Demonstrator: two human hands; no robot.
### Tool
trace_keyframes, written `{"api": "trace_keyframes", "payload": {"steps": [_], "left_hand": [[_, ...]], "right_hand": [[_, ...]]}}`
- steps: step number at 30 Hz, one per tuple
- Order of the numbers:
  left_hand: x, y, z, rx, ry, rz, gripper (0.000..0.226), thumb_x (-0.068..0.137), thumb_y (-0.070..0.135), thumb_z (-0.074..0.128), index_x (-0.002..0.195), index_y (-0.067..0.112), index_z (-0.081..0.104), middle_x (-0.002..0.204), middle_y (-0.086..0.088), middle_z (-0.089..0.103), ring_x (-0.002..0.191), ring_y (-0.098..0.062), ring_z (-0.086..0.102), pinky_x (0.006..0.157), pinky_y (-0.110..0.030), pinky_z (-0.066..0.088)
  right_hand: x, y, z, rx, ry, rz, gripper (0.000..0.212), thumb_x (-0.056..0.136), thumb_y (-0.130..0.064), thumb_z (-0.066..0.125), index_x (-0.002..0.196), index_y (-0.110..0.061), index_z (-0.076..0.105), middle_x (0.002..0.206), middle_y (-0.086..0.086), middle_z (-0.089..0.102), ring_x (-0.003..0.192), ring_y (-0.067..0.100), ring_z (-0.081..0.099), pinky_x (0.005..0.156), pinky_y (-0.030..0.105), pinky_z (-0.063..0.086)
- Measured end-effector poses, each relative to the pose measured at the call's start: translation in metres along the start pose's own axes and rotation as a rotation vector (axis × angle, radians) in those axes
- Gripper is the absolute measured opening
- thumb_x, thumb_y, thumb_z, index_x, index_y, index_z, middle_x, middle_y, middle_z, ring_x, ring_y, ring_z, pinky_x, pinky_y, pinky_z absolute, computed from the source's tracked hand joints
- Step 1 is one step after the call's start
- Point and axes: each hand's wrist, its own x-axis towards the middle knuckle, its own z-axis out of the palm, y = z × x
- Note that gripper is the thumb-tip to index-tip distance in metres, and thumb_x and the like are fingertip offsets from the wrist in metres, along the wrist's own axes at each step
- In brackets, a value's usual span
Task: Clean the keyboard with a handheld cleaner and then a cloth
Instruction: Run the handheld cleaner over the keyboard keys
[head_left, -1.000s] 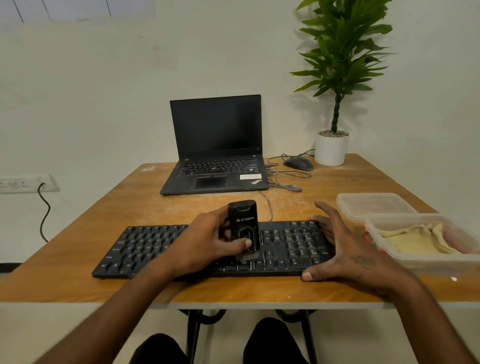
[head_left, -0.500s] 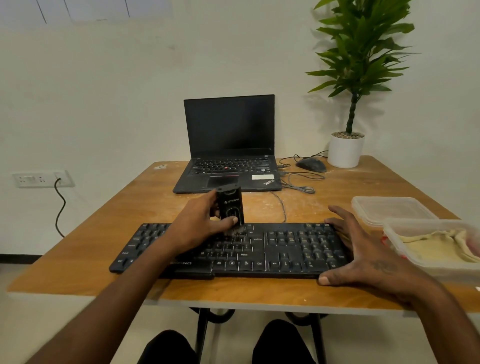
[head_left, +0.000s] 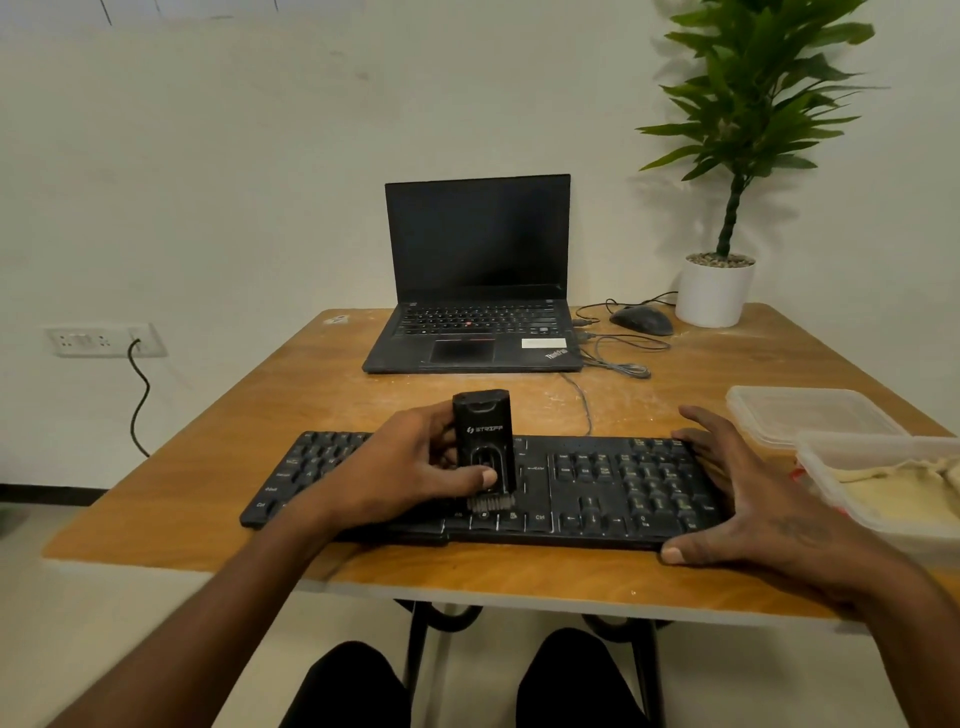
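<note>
A black keyboard (head_left: 597, 483) lies along the near edge of the wooden table (head_left: 322, 395). My left hand (head_left: 410, 467) grips a black handheld cleaner (head_left: 483, 441) upright, its brush tip down on the keys near the keyboard's front middle. My right hand (head_left: 748, 493) rests spread over the keyboard's right end, thumb at the front edge, fingers at the back. A pale yellow cloth (head_left: 904, 488) lies in a clear plastic container (head_left: 831, 467) at the right.
An open black laptop (head_left: 478, 291) stands at the back of the table. A mouse (head_left: 641, 319) with its cable and a white potted plant (head_left: 714, 291) sit at the back right. A clear lid (head_left: 810, 415) lies behind the container.
My left hand brought the cleaner from the keyboard's upper left-middle down and rightward to the front middle rows. My right hand stayed on the right end.
</note>
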Motion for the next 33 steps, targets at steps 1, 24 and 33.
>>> {"api": "trace_keyframes", "payload": {"steps": [1,24,33], "left_hand": [[-0.004,-0.002,-0.001,-0.006,-0.003,-0.001,0.057,0.09,0.018,0.081,0.136,0.035,0.052,0.117,0.007,0.074,0.111,-0.011,0.071,0.09,-0.026,0.06],[-0.033,-0.013,-0.04,0.025,-0.014,-0.068,0.05,0.089,0.016,0.082,0.133,0.025,0.06,0.119,0.008,0.076,0.111,-0.018,0.072,0.089,-0.031,0.062],[-0.043,-0.028,-0.055,0.096,0.047,-0.055,0.049,0.09,0.017,0.082,0.133,0.027,0.06,0.118,0.015,0.074,0.109,-0.008,0.071,0.087,-0.024,0.059]], "right_hand": [[-0.001,-0.001,0.0,-0.001,0.0,-0.001,0.137,0.039,-0.062,0.096,0.142,-0.066,0.006,0.143,-0.03,0.032,0.121,-0.008,0.04,0.091,0.012,0.033],[-0.001,-0.009,0.001,0.015,-0.02,0.021,0.137,0.033,-0.062,0.096,0.141,-0.066,0.012,0.146,-0.03,0.034,0.133,0.001,0.038,0.101,0.02,0.038],[-0.001,-0.011,0.002,-0.039,-0.011,0.052,0.136,0.033,-0.064,0.096,0.138,-0.071,0.009,0.136,-0.04,0.032,0.133,0.005,0.038,0.115,0.039,0.033]]}}
